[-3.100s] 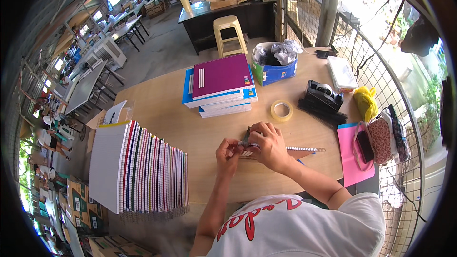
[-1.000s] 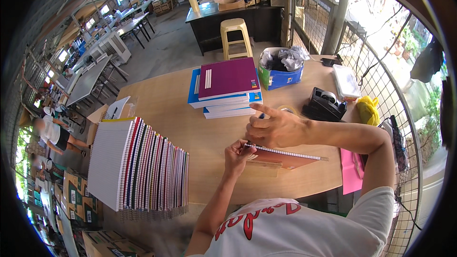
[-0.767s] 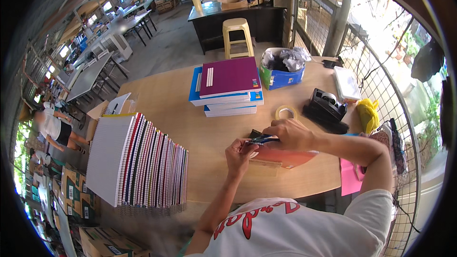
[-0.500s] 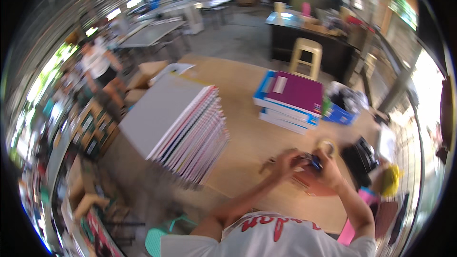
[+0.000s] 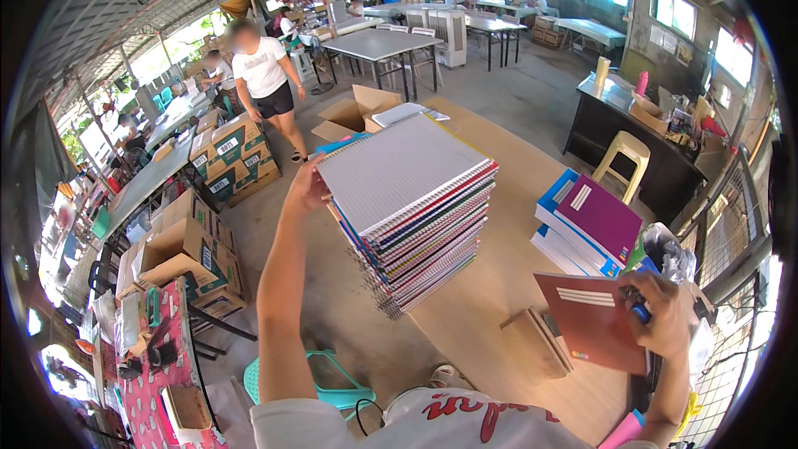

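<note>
Reaching step, seemingly: left hand (image 5: pixel 311 187) touches notebook stack (image 5: pixel 407 175) at surface's (image 5: pixel 517 229) left edge, grip unclear; right hand (image 5: pixel 665 312) grasps brown notebook (image 5: pixel 582 316); lifting calls for pinching.

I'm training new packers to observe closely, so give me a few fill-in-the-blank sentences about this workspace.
1. The right hand holds a notebook with a ____ cover.
2. The left hand is at the edge of the ____ of the two notebook stacks.
3. The notebook on top of the other stack has a ____ cover.
4. The standing person in black shorts wears a ____ shirt.

Missing words: brown; taller; purple; white.
</note>
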The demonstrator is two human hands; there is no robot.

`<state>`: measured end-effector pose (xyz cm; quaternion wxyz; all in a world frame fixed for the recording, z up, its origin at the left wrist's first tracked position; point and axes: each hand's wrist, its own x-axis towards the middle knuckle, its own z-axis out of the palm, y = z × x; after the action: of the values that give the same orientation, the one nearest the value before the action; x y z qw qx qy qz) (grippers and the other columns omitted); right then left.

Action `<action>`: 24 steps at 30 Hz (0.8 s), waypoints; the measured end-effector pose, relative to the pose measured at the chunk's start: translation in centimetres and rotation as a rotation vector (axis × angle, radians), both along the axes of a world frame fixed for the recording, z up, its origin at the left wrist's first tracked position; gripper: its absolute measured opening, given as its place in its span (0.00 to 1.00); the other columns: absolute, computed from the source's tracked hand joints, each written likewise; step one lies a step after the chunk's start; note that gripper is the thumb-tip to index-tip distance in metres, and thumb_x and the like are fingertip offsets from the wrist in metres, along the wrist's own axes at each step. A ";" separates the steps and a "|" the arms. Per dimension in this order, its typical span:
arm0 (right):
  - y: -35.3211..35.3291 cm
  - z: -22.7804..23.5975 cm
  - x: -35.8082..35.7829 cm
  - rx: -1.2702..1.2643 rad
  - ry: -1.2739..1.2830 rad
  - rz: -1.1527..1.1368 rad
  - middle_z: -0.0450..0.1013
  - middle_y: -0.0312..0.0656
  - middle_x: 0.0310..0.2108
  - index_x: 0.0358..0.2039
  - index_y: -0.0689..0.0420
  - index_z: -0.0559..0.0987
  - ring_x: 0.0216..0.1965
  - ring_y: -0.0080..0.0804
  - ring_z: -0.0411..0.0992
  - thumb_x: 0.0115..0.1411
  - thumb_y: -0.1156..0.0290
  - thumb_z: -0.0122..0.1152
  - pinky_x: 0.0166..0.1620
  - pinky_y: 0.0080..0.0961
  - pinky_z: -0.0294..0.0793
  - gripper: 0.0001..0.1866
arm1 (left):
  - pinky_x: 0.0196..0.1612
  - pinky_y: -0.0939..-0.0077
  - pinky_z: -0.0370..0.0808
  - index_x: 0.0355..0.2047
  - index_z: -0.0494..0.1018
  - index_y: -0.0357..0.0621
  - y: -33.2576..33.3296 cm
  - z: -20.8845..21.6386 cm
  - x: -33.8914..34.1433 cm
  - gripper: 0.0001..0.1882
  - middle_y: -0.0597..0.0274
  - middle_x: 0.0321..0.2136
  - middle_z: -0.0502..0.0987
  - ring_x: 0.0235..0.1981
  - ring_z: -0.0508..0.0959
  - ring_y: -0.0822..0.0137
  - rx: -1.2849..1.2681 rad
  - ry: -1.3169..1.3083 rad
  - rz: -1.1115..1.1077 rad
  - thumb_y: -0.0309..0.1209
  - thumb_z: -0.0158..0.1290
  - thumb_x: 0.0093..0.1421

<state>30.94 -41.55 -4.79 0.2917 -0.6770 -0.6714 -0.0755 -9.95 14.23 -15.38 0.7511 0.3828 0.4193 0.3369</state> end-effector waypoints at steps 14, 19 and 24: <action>21.0 17.2 -4.0 0.703 1.169 0.374 0.77 0.37 0.36 0.54 0.60 0.76 0.31 0.21 0.74 0.56 0.79 0.65 0.33 0.16 0.73 0.23 | 0.71 0.42 0.38 0.59 0.74 0.57 -7.3 2.7 -0.7 0.53 0.55 0.74 0.47 0.75 0.40 0.49 1.186 0.299 -0.146 0.81 0.27 0.54; 30.3 7.4 -7.4 0.482 1.405 0.245 0.78 0.40 0.35 0.50 0.56 0.77 0.27 0.23 0.74 0.56 0.75 0.69 0.29 0.17 0.73 0.20 | 0.67 0.55 0.61 0.72 0.49 0.46 -8.0 1.3 0.9 0.53 0.57 0.68 0.59 0.68 0.59 0.54 0.764 -0.436 0.229 0.75 0.25 0.60; 32.8 -6.3 -7.1 0.234 0.539 -0.085 0.75 0.46 0.29 0.41 0.62 0.77 0.26 0.43 0.71 0.52 0.59 0.74 0.34 0.37 0.72 0.24 | 0.64 0.59 0.66 0.69 0.56 0.44 -6.8 -0.1 1.2 0.42 0.57 0.65 0.64 0.62 0.68 0.58 0.819 -0.191 0.206 0.64 0.33 0.68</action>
<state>23.80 -8.71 -11.05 0.5323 -0.6619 -0.5275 0.0178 -8.70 7.46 -15.48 0.5352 0.5723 0.2156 0.5828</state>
